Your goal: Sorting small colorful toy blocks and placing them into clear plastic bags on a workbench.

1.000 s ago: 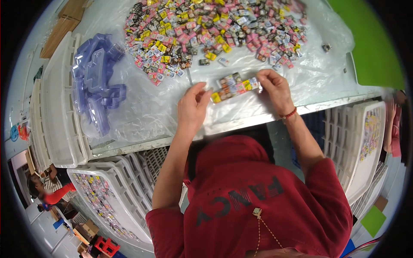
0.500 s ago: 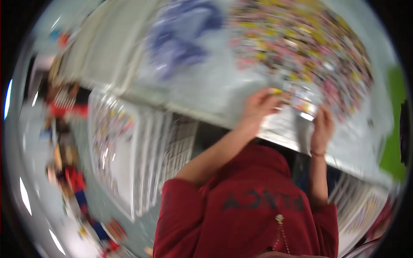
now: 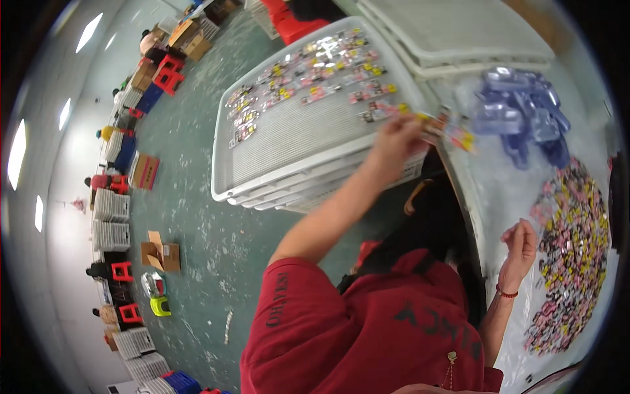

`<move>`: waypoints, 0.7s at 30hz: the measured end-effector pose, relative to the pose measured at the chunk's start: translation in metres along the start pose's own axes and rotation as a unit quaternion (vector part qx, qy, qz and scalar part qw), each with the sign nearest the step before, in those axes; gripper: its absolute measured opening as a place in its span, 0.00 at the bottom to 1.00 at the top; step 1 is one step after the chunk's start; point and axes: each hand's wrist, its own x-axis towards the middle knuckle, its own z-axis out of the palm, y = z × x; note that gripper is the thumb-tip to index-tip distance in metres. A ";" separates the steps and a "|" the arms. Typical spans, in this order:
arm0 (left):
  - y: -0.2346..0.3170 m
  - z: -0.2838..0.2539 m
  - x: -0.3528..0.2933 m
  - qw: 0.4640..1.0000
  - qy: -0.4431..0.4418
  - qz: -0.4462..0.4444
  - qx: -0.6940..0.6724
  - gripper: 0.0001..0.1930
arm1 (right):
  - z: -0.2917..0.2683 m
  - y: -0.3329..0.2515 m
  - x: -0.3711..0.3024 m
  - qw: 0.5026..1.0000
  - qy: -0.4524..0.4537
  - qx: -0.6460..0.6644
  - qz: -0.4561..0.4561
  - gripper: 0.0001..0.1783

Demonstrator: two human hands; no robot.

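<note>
My left hand (image 3: 398,139) is closed on a small printed packet (image 3: 453,134) with yellow and pink parts, blurred by motion. It reaches over the near corner of a white mesh tray (image 3: 282,148), where rows of similar small packets (image 3: 321,69) lie. My right hand (image 3: 520,246), with a red bracelet at the wrist, hovers over the table beside a heap of small pink, yellow and dark pieces (image 3: 571,262). Its fingers are loosely bent, with nothing visible in them.
The tray tops a stack of trays at my left. A pile of translucent blue plastic pieces (image 3: 525,108) lies on the table, near a stack of pale trays (image 3: 453,29). Red stools (image 3: 169,73), cartons (image 3: 161,253) and people at work line the far side of the floor.
My view and body have turned left toward the tray. My hands, earlier close together over the table, are apart now; the left has carried the packet to the tray's edge.
</note>
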 end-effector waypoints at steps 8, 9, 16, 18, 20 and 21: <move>0.092 -0.277 0.034 0.949 0.201 0.231 0.072 0.13 | 0.032 0.033 0.016 0.996 -0.057 -0.039 0.059 0.11; 0.096 -0.327 0.029 0.922 0.200 0.296 0.152 0.13 | 0.039 0.037 0.017 0.995 -0.064 -0.035 0.062 0.11; 0.111 -0.413 0.022 0.929 0.281 0.232 0.070 0.10 | 0.043 0.056 0.019 0.990 -0.076 -0.075 0.089 0.10; 0.121 -0.423 0.029 0.910 0.266 0.280 0.153 0.08 | 0.041 0.061 0.020 0.990 -0.076 -0.074 0.097 0.09; 0.131 -0.381 0.051 0.917 0.315 0.237 0.065 0.08 | 0.033 0.060 0.021 0.988 -0.058 -0.100 0.102 0.09; 0.139 -0.368 0.052 0.906 0.373 0.199 -0.009 0.08 | 0.030 0.059 0.021 0.988 -0.055 -0.104 0.099 0.09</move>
